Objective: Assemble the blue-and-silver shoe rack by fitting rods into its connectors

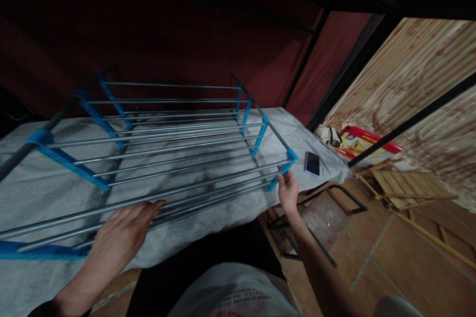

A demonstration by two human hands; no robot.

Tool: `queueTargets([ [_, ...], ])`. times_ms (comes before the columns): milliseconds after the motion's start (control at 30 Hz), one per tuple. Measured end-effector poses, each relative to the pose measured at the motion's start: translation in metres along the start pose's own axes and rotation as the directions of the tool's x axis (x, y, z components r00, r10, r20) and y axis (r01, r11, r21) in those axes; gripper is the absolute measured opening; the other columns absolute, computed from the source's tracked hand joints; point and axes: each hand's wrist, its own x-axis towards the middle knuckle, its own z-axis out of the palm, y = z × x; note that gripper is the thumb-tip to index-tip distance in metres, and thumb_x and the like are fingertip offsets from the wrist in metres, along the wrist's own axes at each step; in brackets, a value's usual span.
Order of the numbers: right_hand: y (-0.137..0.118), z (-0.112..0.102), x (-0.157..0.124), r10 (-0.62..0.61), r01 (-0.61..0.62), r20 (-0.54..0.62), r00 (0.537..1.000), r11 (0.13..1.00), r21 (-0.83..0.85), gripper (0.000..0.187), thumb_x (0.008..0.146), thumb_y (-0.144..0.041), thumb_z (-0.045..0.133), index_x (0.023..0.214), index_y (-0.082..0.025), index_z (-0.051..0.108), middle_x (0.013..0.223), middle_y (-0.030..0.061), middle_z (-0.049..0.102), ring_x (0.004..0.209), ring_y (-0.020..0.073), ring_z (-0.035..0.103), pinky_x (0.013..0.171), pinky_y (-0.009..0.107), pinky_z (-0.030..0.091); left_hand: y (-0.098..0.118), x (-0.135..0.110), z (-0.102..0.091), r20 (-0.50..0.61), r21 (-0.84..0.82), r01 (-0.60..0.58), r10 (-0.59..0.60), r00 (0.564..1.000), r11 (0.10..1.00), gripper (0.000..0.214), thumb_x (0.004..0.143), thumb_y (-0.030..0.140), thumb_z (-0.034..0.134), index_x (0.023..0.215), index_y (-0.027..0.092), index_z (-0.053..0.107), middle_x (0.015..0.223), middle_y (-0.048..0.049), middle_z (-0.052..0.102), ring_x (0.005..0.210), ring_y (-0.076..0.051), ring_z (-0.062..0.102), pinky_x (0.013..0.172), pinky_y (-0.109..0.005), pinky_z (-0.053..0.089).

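A shoe rack-like frame [186, 146] of grey metal tubes joined by blue plastic brackets lies across a cloth-covered surface. My left hand [124, 230] lies closed over the tubes on the near side, its fingers together; part of its grip is hidden. At the near right corner, my right hand [288, 189] pinches the end of a tube [243, 184] where it meets a blue bracket [291, 158]. The fingertips there are partly hidden. On the left, another blue bracket [69, 161] holds the other tube ends.
Grey cloth [219, 218] covers the surface beneath the frame. A phone [312, 164] lies on it at the right. Beyond are a red and yellow box [362, 146] and a wooden folding piece [409, 188]. A metal-framed stool [323, 218] stands below my right arm.
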Motion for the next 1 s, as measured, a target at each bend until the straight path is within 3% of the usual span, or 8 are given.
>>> queueTargets([
  [200, -0.003, -0.001, -0.001, 0.0, 0.0, 0.006, 1.0, 1.0, -0.031, 0.04, 0.091, -0.043, 0.052, 0.119, -0.017, 0.064, 0.118, 0.0144, 0.071, 0.108, 0.0261, 0.066, 0.099, 0.044, 0.047, 0.004, 0.005, -0.001, -0.006, 0.019, 0.02, -0.02, 1.0, 1.0, 0.042, 0.096, 0.022, 0.033, 0.123, 0.025, 0.065, 0.101, -0.0074, 0.072, 0.094, -0.027, 0.066, 0.083, -0.041, 0.048],
  [433, 0.01, -0.006, 0.001, 0.016, -0.016, 0.006, 1.0, 0.999, 0.038, 0.046, 0.083, -0.047, 0.063, 0.117, -0.016, 0.066, 0.117, 0.016, 0.069, 0.109, 0.0278, 0.065, 0.102, 0.049, 0.046, 0.042, 0.01, -0.021, -0.013, -0.043, 0.077, -0.078, 0.997, 0.996, 0.041, 0.098, 0.016, 0.04, 0.133, 0.02, 0.059, 0.109, -0.0115, 0.068, 0.104, -0.025, 0.061, 0.093, -0.041, 0.046],
  [533, 0.02, -0.009, 0.0, 0.036, -0.036, 0.01, 0.999, 0.995, 0.092, 0.052, 0.078, -0.046, 0.068, 0.122, -0.019, 0.063, 0.117, 0.0134, 0.068, 0.11, 0.0283, 0.065, 0.104, 0.052, 0.044, 0.059, -0.01, -0.021, -0.154, -0.039, 0.097, -0.102, 0.983, 0.995, 0.041, 0.097, 0.016, 0.047, 0.137, 0.022, 0.053, 0.121, -0.0117, 0.063, 0.117, -0.026, 0.055, 0.103, -0.045, 0.041],
  [667, 0.024, -0.02, -0.032, 0.053, -0.041, -0.108, 0.993, 0.993, 0.109, 0.058, 0.078, -0.042, 0.069, 0.131, -0.022, 0.056, 0.118, 0.0111, 0.063, 0.11, 0.0285, 0.063, 0.103, 0.053, 0.045, 0.065, -0.066, -0.008, -0.249, -0.09, 0.263, -0.277, 0.928, 0.961, 0.023, 0.097, 0.015, 0.049, 0.116, 0.022, 0.059, 0.106, -0.0085, 0.064, 0.105, -0.023, 0.058, 0.093, -0.041, 0.044],
  [767, 0.015, -0.014, -0.074, -0.106, 0.113, 0.09, 0.99, 0.991, -0.074, 0.04, 0.086, -0.04, 0.061, 0.122, -0.022, 0.06, 0.113, 0.0113, 0.063, 0.106, 0.0299, 0.063, 0.097, 0.054, 0.048, 0.043, -0.105, 0.009, -0.32, -0.241, 0.554, -0.604, 0.73, 0.797, 0.011, 0.096, 0.022, 0.049, 0.103, 0.021, 0.057, 0.097, -0.0072, 0.061, 0.097, -0.023, 0.058, 0.087, -0.041, 0.046],
  [867, -0.01, 0.019, -0.109, -0.337, 0.413, 0.504, 0.795, 0.91, -0.042, 0.03, 0.094, -0.032, 0.05, 0.121, -0.025, 0.062, 0.12, 0.0115, 0.064, 0.114, 0.0301, 0.06, 0.099, 0.053, 0.047, 0.008, -0.124, 0.024, -0.377, -0.469, 0.689, -0.831, 0.409, 0.552, 0.024, 0.09, 0.029, 0.056, 0.111, 0.02, 0.052, 0.112, -0.0115, 0.059, 0.108, -0.026, 0.057, 0.088, -0.043, 0.049],
  [933, -0.033, 0.052, -0.122, -0.45, 0.543, 0.62, 0.643, 0.839, 0.046, 0.036, 0.097, -0.026, 0.045, 0.13, -0.027, 0.058, 0.129, 0.0108, 0.062, 0.121, 0.029, 0.058, 0.102, 0.052, 0.046, -0.012, -0.124, 0.031, -0.346, -0.582, 0.664, -0.882, 0.32, 0.469, 0.043, 0.085, 0.03, 0.061, 0.124, 0.02, 0.048, 0.128, -0.0148, 0.055, 0.12, -0.027, 0.054, 0.096, -0.044, 0.048],
  [1000, -0.055, 0.085, -0.128, -0.51, 0.64, 0.676, 0.533, 0.765, 0.073, 0.042, 0.097, -0.023, 0.044, 0.138, -0.027, 0.054, 0.133, 0.0106, 0.061, 0.122, 0.0292, 0.057, 0.105, 0.053, 0.043, -0.027, -0.119, 0.035, -0.292, -0.661, 0.614, -0.902, 0.318, 0.43, 0.055, 0.082, 0.027, 0.064, 0.132, 0.021, 0.044, 0.136, -0.0149, 0.053, 0.126, -0.027, 0.052, 0.105, -0.045, 0.044],
])
